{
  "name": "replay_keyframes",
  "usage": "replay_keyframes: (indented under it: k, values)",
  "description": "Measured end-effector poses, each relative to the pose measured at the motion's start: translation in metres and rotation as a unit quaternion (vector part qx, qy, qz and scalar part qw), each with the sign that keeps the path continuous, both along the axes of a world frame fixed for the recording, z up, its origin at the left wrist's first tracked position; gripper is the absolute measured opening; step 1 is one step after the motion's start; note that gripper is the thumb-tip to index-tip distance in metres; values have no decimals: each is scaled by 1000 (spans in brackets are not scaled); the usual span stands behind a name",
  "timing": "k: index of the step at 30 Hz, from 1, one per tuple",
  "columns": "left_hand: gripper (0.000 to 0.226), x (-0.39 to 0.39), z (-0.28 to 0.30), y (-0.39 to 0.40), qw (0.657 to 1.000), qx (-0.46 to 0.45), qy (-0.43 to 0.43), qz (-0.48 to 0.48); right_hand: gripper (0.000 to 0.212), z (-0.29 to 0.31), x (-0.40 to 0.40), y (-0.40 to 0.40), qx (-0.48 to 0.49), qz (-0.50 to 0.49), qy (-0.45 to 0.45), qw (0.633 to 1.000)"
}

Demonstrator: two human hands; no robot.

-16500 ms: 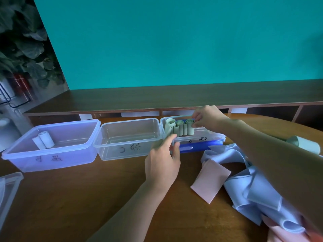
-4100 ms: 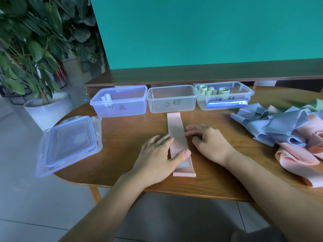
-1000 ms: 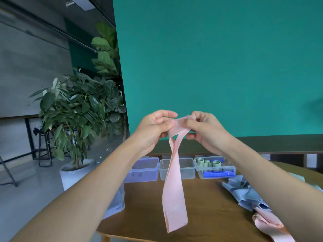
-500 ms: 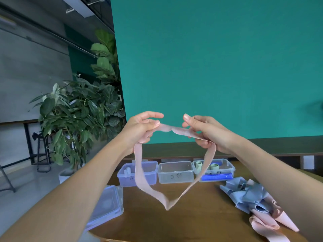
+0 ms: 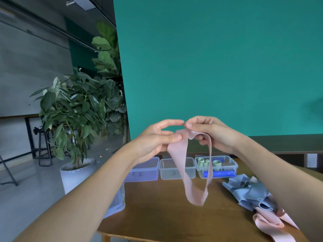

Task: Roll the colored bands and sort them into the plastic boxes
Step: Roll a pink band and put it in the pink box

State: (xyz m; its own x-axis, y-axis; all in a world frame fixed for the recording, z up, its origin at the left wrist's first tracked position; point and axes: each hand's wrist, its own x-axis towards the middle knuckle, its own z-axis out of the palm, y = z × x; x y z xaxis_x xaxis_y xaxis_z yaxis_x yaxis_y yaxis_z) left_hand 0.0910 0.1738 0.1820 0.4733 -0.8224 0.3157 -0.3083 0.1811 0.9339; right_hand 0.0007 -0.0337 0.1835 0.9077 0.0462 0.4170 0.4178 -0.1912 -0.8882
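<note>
A pink band (image 5: 185, 173) hangs as a loop in the air above the wooden table (image 5: 157, 213). My left hand (image 5: 157, 140) pinches its top left part between thumb and fingers. My right hand (image 5: 209, 133) pinches the top right part, close beside the left. Behind the loop stand three plastic boxes in a row: a bluish left box (image 5: 145, 170), a clear middle box (image 5: 167, 169), and a right box (image 5: 225, 165) holding several rolled green bands (image 5: 204, 162). What lies inside the left box is hidden by my left arm.
A heap of blue bands (image 5: 248, 193) and pink bands (image 5: 269, 224) lies on the table at the right. A box lid (image 5: 115, 205) sits at the table's left edge. Potted plants (image 5: 76, 119) stand on the floor at the left.
My hands have come together, so the pink band's wide open loop has narrowed into a long hanging loop. The view has tilted slightly.
</note>
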Motion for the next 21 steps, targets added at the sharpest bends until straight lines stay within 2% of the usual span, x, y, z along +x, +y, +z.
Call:
replay_keyframes:
  k: [4,8,11,15,21]
  values:
    - [32,-5,-1,-6,994,-36,-64,77,17,-11,11,-3,0,2,1,1000]
    - [24,-3,-1,-8,985,-30,-104,136,47,-15,13,2,-26,-53,-10,998]
    - [22,-2,-1,-3,981,-29,-117,154,56,-17,6,12,-15,-65,-40,997]
    - [23,1,-4,8,970,-16,-145,196,41,-20,4,25,-28,-109,-84,990]
    - [21,4,-2,24,953,28,-169,249,17,-16,16,34,-57,-129,-81,987]
